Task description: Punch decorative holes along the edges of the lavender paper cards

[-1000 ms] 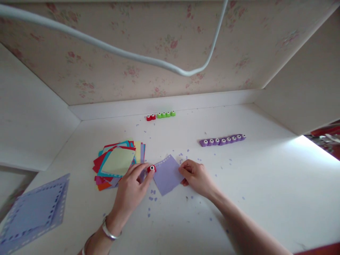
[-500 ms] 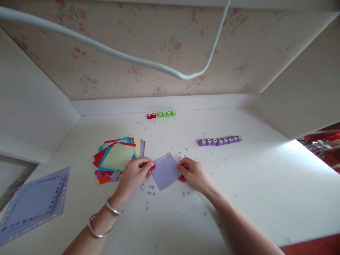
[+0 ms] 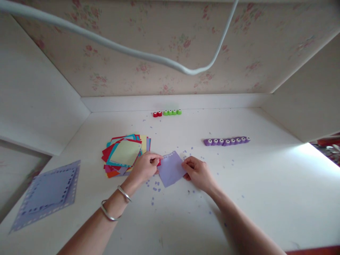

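A purple square of paper with small holes along its upper left edge lies between my hands. My left hand is closed on a small red punch at the paper's left corner, mostly covered by the fingers. The paper's right corner is pinched by my right hand. Little purple paper bits are scattered below the sheet and around it. Just beyond my left hand is a stack of coloured papers, pale green on top.
Red punches and green punches stand near the back ledge. A row of purple punches is at the right. Purple sheets with punched borders lie at the left. A white cable hangs in front of the wall.
The whole view has shifted, so things appear further right. My left thumb and fingers now cover more of the red punch. My right hand keeps its hold on the paper.
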Action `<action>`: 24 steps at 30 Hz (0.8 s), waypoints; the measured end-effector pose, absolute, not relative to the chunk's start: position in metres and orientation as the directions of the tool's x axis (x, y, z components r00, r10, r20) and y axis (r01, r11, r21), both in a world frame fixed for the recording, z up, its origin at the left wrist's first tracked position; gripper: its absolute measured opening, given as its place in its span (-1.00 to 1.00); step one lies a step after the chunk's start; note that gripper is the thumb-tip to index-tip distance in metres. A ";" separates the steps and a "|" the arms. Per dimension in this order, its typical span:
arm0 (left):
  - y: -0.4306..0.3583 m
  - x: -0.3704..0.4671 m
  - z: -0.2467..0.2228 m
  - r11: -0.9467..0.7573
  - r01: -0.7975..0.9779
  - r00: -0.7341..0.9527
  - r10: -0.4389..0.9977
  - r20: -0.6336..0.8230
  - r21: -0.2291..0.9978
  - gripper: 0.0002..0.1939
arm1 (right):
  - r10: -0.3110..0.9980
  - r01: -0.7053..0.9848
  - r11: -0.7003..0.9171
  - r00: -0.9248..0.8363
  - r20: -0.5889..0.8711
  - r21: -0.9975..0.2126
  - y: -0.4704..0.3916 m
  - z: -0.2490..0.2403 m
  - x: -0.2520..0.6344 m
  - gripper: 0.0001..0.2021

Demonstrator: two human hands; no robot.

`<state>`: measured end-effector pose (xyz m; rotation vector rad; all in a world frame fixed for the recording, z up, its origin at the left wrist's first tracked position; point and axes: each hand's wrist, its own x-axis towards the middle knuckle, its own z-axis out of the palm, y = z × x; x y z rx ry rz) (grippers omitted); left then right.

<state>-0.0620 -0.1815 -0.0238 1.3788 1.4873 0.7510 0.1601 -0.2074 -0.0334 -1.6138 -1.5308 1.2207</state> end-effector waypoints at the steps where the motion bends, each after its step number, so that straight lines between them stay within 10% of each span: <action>1: -0.182 -0.062 -0.023 0.180 0.393 0.075 0.971 -0.226 0.902 -0.78 | 0.974 0.430 -0.153 -0.090 -0.210 -0.890 -0.208 -0.034 0.160 -0.87; 24: -0.211 -0.076 -0.027 0.026 0.493 0.025 0.999 -0.044 0.869 -0.61 | 0.976 0.382 -0.164 -0.072 -0.206 -0.909 -0.204 -0.035 0.162 -0.87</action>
